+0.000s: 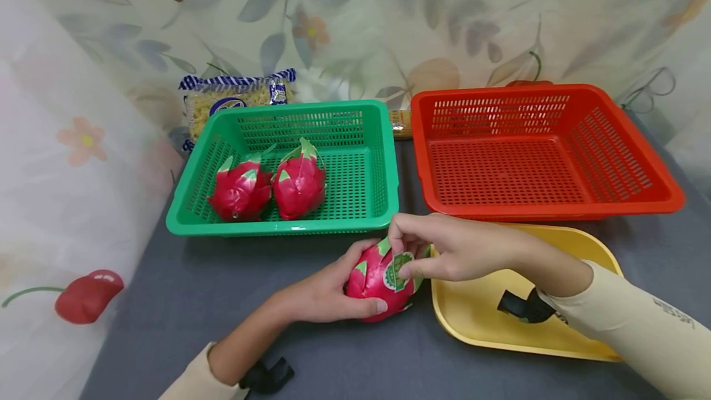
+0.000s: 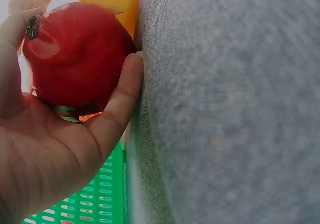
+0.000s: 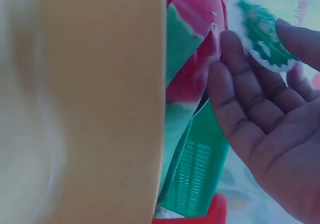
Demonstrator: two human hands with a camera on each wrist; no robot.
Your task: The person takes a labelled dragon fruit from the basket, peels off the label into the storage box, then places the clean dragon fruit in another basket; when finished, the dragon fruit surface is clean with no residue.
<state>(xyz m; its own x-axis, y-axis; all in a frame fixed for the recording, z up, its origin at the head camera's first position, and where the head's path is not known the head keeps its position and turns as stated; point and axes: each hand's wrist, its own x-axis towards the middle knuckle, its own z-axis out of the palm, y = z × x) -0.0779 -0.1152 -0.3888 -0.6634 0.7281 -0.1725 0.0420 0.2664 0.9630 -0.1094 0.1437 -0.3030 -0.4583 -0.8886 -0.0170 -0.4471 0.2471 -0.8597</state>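
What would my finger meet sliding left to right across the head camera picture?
Printed cherry → left dragon fruit in the green basket → right dragon fruit in it → held dragon fruit → yellow tray.

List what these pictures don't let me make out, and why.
Sticker print: too small in the head view, blurred in the right wrist view.
Most fingers of the left hand: head view, behind the held dragon fruit.
Packet between green basket and red basket: head view, baskets hide its ends.
Yellow tray, right part: head view, behind the right sleeve.
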